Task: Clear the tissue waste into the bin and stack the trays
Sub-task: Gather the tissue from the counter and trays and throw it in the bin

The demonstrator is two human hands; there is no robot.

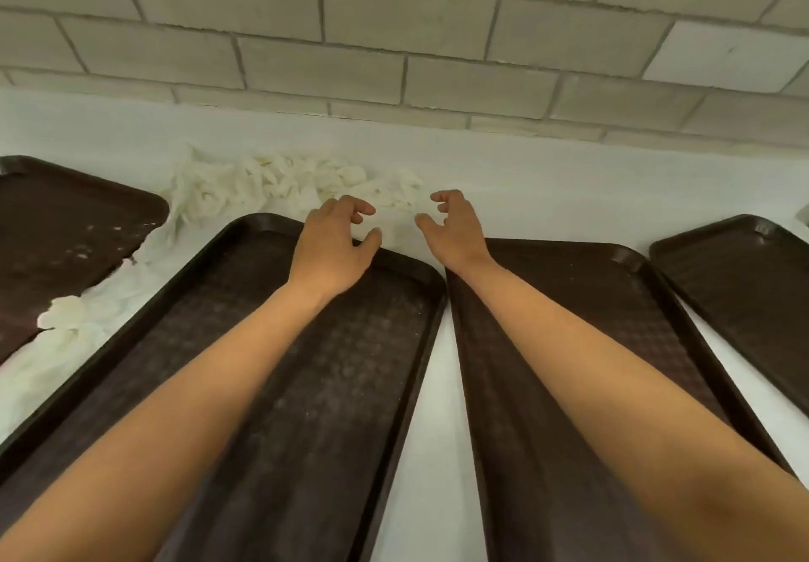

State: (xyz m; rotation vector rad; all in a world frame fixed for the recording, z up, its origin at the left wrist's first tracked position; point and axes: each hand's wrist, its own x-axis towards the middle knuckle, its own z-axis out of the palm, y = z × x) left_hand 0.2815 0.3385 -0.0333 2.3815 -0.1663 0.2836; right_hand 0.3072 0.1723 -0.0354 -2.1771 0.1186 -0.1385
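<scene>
Several dark brown trays lie side by side on a white counter: one at far left (pixel 65 220), one under my left arm (pixel 227 299), one under my right arm (pixel 591 281), one at far right (pixel 744 272). Crumpled white tissue waste (pixel 262 185) is heaped along the counter behind the trays, and more tissue (pixel 87 312) trails down between the two left trays. My left hand (pixel 332 242) and my right hand (pixel 455 229) hover over the far ends of the middle trays, fingers spread and curled, at the right end of the tissue heap. Neither hand holds anything. No bin is in view.
A wall of pale grey tiles (pixel 394 36) rises directly behind the counter. A narrow strip of white counter (pixel 437 386) shows between the two middle trays. A small pale object (pixel 803 215) sits at the right edge of the frame.
</scene>
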